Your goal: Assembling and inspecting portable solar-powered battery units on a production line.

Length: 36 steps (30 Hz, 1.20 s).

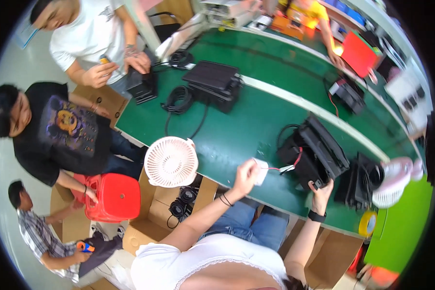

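Observation:
My left hand (245, 180) is closed at the table's near edge, pinching a small white block (261, 173). From it a thin red wire runs right to a pale connector (286, 168). That connector joins a red lead (298, 157) coming out of an open black case (299, 150). The case's lid-like part (324, 147) is tilted up on its right side. My right hand (320, 195) grips the case's near lower corner, thumb on its edge beside a small dark fitting (316, 184); some fingers are hidden.
A pinkish slotted basket (171, 162) stands at the table's left edge. Black cased units (212, 87) with coiled cable (179, 99) lie behind. At right are more black gear (357, 183), a fan (391, 193) and yellow tape (367, 223). Several people work around; cartons and red stools (113, 195) sit left.

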Tool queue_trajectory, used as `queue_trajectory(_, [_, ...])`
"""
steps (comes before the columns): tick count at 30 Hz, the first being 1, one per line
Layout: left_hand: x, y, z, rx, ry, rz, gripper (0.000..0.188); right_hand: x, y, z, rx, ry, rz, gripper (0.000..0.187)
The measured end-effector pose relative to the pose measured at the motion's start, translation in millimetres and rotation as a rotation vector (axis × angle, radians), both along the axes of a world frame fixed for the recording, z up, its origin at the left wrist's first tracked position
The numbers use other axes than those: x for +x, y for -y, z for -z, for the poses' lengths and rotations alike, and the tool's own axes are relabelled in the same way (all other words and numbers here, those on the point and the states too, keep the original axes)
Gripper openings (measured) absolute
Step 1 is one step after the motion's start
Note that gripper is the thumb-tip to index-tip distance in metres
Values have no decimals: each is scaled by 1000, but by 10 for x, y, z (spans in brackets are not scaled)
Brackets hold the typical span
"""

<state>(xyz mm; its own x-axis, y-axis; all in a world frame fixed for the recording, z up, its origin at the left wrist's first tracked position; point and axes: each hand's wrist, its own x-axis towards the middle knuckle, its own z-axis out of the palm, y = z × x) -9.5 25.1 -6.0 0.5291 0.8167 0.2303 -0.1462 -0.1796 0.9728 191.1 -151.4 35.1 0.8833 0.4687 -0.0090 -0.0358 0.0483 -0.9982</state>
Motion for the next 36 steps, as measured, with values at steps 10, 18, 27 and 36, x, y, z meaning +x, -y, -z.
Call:
queue_trajectory(10, [57, 56, -583, 581, 170, 134, 67, -276, 666, 274, 35, -117, -251, 90])
queue_trajectory(18, [-16, -85, -1071, 874, -140, 546, 87, -237, 825, 368, -30, -91, -468, 93])
queue_trajectory(27, [135, -97, -1132, 917, -26, 378, 72, -227, 889, 440, -81, 39, -519, 102])
queue_trajectory(36, [688, -299, -1015, 223, -27, 383, 53, -380, 765, 98, 83, 49, -482, 113])
